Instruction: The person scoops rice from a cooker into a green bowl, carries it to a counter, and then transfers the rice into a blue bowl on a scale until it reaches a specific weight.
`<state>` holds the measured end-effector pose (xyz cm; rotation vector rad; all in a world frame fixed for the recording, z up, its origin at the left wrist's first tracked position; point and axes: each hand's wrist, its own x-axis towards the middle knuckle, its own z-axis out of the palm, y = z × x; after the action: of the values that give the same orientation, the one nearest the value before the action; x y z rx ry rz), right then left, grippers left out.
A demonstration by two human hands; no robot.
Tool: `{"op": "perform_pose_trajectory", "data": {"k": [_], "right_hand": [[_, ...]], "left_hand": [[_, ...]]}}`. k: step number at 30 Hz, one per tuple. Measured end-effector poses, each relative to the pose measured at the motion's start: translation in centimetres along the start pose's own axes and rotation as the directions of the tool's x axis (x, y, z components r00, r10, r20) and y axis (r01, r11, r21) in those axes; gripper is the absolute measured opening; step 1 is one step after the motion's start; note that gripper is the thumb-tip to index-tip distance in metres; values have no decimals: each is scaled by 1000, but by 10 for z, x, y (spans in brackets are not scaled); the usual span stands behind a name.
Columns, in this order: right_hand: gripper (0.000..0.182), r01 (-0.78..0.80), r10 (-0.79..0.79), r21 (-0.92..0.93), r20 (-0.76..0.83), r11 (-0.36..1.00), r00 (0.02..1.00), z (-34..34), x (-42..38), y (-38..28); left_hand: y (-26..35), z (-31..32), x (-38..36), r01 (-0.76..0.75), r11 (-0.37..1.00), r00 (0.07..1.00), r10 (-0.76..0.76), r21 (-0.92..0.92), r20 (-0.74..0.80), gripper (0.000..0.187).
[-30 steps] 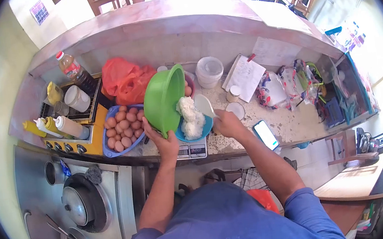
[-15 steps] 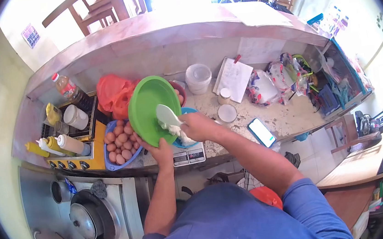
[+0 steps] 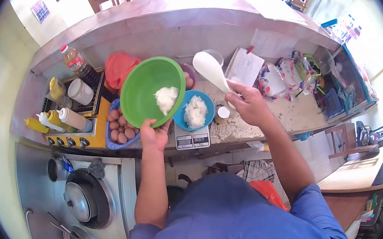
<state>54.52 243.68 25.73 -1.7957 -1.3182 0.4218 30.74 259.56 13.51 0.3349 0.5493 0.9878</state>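
My left hand (image 3: 154, 134) grips the near rim of a green bowl (image 3: 140, 90), tilted toward the right. A clump of white rice (image 3: 166, 99) lies inside it. My right hand (image 3: 246, 101) is wrapped round the handle of a white rice paddle (image 3: 212, 70), raised with its blade up and to the left. Between the hands, a blue bowl (image 3: 210, 117) holds a mound of rice (image 3: 196, 112). That bowl sits on a kitchen scale (image 3: 192, 140) at the counter's front edge.
Left of the green bowl is a basket of eggs (image 3: 118, 129), with sauce bottles (image 3: 74, 119) on a yellow stove (image 3: 93, 140) beyond. A small white-lidded jar (image 3: 222, 113) stands right of the blue bowl. Farther right are a notepad (image 3: 245, 68) and plastic packages (image 3: 273, 80).
The paddle has lifted out of the green bowl and moved right, past the blue bowl. The green bowl has shifted left off the blue bowl, whose rice now shows fully.
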Motion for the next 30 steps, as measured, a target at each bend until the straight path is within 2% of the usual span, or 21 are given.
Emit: {"op": "perform_pose_trajectory", "data": {"k": [2,3,5,6,8,10,14,16,18,19,21,22,24,25,26,28,30], "right_hand": [[43,49,-48,137,-9,989,999,1,-8,4],[43,45,-44,139,-9,989,999,0,-12,-2],[42,-24,10,159,88,987,996,0,-17,-24],[42,-24,12,159,81,987,997,6,-17,-25],[43,122,-145,176,126,977,981,26,-16,-23],[42,186,-207,130,181,974,961,48,-21,-32],[36,183,-242,203,328,962,913,106,-41,-28],[35,180,-252,213,388,960,887,114,-42,-26],[31,69,-99,93,364,993,926,106,-37,-20],[28,43,-48,30,222,999,974,115,-26,9],[29,1,8,-80,107,997,994,114,-4,56],[29,9,0,-81,112,997,994,115,-1,65],[35,-9,79,-300,220,954,972,122,7,82],[49,33,75,-366,276,930,958,133,9,85],[49,40,70,-367,281,930,957,140,11,91],[60,-38,222,-466,348,884,911,149,15,69],[66,5,201,-496,362,868,910,164,21,76]], "left_hand": [[8,3,-10,-18,994,1000,17,104,13,57],[10,11,-20,-23,987,1000,20,162,19,59],[11,8,-33,-25,988,1000,23,153,16,61],[11,5,-39,-27,989,1000,25,143,17,62],[12,-9,-52,-18,987,1000,18,157,2,63],[10,-25,-70,-12,985,1000,15,170,-17,63],[3,-62,-113,-1,985,988,28,174,-153,64],[-2,-87,-134,5,987,980,27,159,-199,64],[-7,-112,-156,46,983,966,2,179,-259,63],[-8,-119,-166,34,985,966,12,172,-260,63],[-12,-130,-186,77,984,946,-21,162,-324,62],[-15,-142,-195,69,985,946,-15,157,-325,62],[-25,-167,-202,54,979,929,23,197,-369,56],[-27,-174,-203,44,981,929,30,191,-368,56],[-29,-180,-205,79,986,925,-19,144,-379,56],[-35,-192,-207,110,989,919,-64,96,-390,56],[-41,-200,-205,171,983,922,-133,75,-363,57]]}}
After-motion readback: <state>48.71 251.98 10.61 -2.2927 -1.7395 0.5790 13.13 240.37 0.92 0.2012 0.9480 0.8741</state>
